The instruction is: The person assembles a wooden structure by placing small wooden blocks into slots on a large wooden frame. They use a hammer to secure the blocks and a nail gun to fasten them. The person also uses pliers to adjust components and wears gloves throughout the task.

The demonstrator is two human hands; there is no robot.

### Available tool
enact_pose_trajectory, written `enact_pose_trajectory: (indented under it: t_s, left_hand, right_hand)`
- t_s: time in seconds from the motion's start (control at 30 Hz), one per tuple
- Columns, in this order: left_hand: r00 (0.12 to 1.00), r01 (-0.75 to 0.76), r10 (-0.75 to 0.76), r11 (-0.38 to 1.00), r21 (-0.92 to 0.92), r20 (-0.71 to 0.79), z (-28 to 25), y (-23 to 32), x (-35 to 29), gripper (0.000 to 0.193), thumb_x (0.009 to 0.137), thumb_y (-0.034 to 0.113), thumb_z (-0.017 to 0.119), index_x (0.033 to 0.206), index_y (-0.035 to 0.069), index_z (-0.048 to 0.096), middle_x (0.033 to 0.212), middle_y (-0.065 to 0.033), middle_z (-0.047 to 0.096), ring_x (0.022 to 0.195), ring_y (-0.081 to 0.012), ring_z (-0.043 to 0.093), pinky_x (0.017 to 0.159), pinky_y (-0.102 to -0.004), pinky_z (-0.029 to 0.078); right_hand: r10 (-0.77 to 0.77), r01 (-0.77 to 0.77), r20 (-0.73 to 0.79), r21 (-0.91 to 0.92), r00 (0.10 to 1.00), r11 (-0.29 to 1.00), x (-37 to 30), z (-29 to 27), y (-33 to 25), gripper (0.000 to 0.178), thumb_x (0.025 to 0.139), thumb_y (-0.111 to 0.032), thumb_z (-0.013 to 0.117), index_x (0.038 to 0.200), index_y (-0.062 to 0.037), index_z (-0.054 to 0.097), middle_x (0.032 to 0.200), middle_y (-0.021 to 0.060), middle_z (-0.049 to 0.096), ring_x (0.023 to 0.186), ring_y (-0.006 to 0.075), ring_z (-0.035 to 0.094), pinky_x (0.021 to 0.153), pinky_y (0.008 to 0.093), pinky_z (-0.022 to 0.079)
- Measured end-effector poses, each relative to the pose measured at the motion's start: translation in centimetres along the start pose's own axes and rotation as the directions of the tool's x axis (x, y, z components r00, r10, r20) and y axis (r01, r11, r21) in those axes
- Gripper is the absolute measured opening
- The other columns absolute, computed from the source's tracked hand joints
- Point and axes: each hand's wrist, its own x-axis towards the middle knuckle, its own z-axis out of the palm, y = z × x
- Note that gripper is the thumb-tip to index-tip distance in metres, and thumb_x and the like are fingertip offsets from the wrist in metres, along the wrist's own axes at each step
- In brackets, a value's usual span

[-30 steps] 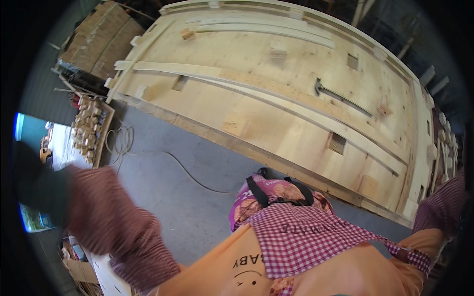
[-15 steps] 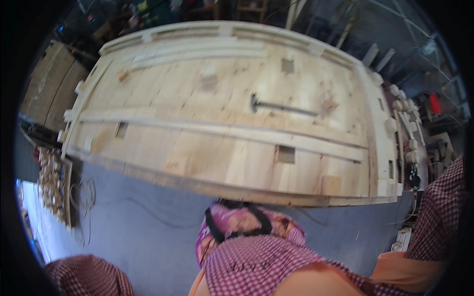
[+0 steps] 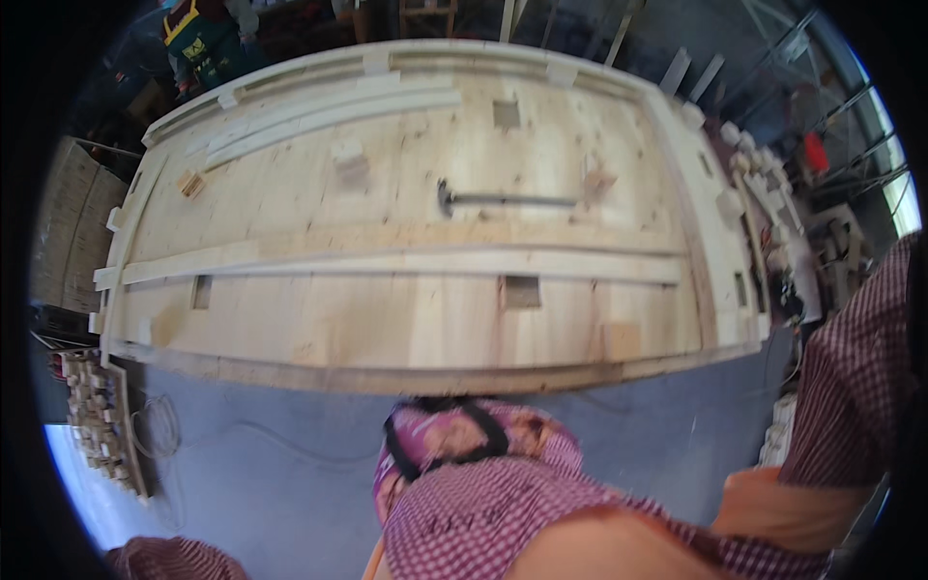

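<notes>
far left, floor: a tray of small wood blocks (image 3: 97, 416) stands on edge against the grey floor (image 3: 290, 454), a loose cable (image 3: 159, 430) coiled just beside it. bottom left corner: a checked sleeve (image 3: 169, 561) only; the left hand is out of frame, state cannot be told. centre: a large pale wooden panel (image 3: 406, 319) fills the view, a long plank (image 3: 387, 263) lying across it lengthwise, square cut-outs (image 3: 522, 292) below the plank. above the plank a dark metal hammer-like tool (image 3: 503, 200) lies flat on the panel, well apart from both arms, head to the left. top left, beyond the panel: another person in a dark apron (image 3: 198, 34). right edge: checked sleeve (image 3: 860, 387) of the right arm; the hand is not visible, grip cannot be told.
</notes>
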Motion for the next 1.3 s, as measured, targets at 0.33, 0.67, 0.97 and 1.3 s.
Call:
enact_pose_trajectory:
  t_s: [0.33,0.67,0.97,1.3]
  left_hand:
    - [0.999,-0.027,0.026,0.999,-0.022,-0.031,0.0,2.6,-0.6,0.049,0.084,-0.004,0.052,0.130,0.001,0.037,0.120,-0.0119,0.052,0.112,-0.0241,0.048,0.093,-0.0318,0.042]
    - [0.997,-0.007,0.001,0.997,-0.080,-0.076,0.7,3.5,-1.8,0.053,0.083,-0.007,0.051,0.132,0.002,0.035,0.123,-0.0127,0.051,0.115,-0.0252,0.047,0.095,-0.0324,0.041]
    - [0.925,-0.305,0.174,0.870,-0.388,-0.338,-5.1,10.5,-2.0,0.056,0.082,-0.009,0.051,0.134,0.002,0.033,0.125,-0.0135,0.050,0.118,-0.0262,0.046,0.098,-0.0330,0.039]
    - [0.757,-0.647,0.349,0.280,-0.709,-0.552,-11.4,23.0,-6.1,0.060,0.081,-0.011,0.051,0.136,0.002,0.031,0.127,-0.0144,0.049,0.122,-0.0272,0.044,0.100,-0.0336,0.038]
  right_hand:
    - [0.051,-0.050,-0.029,0.037,0.998,0.998,-0.5,-0.8,2.4,0.035,0.090,-0.011,0.051,0.125,-0.0040,0.051,0.120,0.0107,0.056,0.111,0.0188,0.053,0.095,0.0319,0.042]
    - [0.079,-0.078,-0.019,0.063,0.997,0.995,0.3,-0.8,3.9,0.035,0.090,-0.009,0.052,0.125,-0.0041,0.051,0.120,0.0102,0.055,0.112,0.0185,0.052,0.097,0.0318,0.041]
    - [0.083,0.053,-0.344,0.369,0.935,0.928,-2.3,-10.9,4.5,0.036,0.089,-0.007,0.053,0.125,-0.0041,0.051,0.121,0.0097,0.055,0.112,0.0182,0.051,0.098,0.0316,0.041]
    - [0.075,0.663,-0.778,0.577,0.624,0.477,-11.7,-26.8,2.6,0.036,0.089,-0.005,0.053,0.125,-0.0041,0.051,0.122,0.0091,0.055,0.113,0.0179,0.051,0.099,0.0315,0.040]
